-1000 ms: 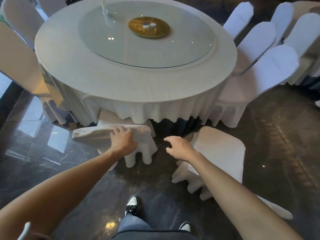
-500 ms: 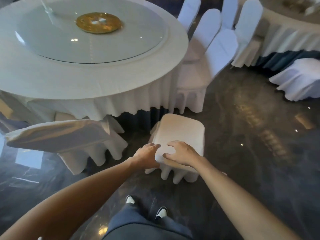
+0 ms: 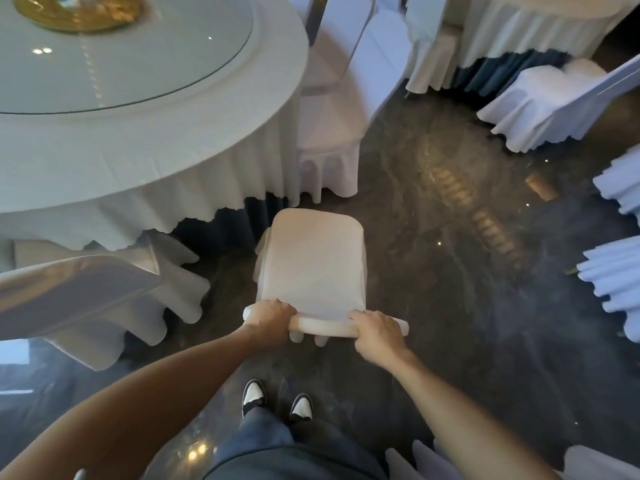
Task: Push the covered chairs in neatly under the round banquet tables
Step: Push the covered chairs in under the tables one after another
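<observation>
A white-covered chair point(image 3: 313, 261) stands in front of me, its seat facing the round banquet table point(image 3: 145, 133) and clear of the tablecloth's hem. My left hand point(image 3: 268, 315) grips the left end of the chair's back top edge. My right hand point(image 3: 375, 332) grips the right end of that same edge. The table carries a glass turntable with a gold disc point(image 3: 78, 10) at its middle. A second covered chair point(image 3: 86, 299) sits to the left, its seat partly under the cloth.
Another covered chair point(image 3: 329, 133) stands at the table's right side. A second draped table point(image 3: 526, 26) is at the top right with covered chairs point(image 3: 543, 102) around it. More chair covers line the right edge point(image 3: 616, 275). Dark glossy floor point(image 3: 450, 306) lies between; my shoes are below.
My left hand left the left-hand chair and joined my right hand on the middle chair. Both hands now grip its back edge, and my view has shifted right and closer to it.
</observation>
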{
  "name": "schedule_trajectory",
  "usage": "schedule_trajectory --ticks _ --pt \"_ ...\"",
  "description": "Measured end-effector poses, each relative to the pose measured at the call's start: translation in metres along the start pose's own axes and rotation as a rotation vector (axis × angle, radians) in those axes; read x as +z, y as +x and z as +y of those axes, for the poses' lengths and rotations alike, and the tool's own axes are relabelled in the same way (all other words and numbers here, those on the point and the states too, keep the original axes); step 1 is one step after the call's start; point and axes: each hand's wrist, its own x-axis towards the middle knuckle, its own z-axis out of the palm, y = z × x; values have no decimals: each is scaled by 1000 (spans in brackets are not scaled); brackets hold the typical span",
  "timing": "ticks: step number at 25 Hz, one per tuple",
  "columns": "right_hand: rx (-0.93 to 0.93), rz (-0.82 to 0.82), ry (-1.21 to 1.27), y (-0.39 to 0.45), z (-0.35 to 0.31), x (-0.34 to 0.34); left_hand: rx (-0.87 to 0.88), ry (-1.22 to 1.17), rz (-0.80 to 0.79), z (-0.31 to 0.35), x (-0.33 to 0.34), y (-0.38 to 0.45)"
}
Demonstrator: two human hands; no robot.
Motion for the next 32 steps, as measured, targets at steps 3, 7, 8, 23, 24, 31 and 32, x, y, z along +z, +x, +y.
schedule_trajectory --ticks 3,7,8,23,24,31,32 --pt "12 16 38 8 -6 0 39 106 67 -4 -2 2" --pt "8 53 50 25 -17 -8 17 152 88 -16 -20 6" --pt "2 64 50 31 -22 -14 6 143 85 -21 -26 7" --pt "-226 42 -85 167 -166 -69 -225 -59 175 -183 -58 13" --pt "-227 37 -91 178 -178 -70 -246 -69 172 -197 -60 14" --pt "-246 66 -171 244 -226 -89 -278 -129 255 -253 -76 29" --pt "-232 75 -185 253 -225 -93 -282 -128 264 -252 -80 33"
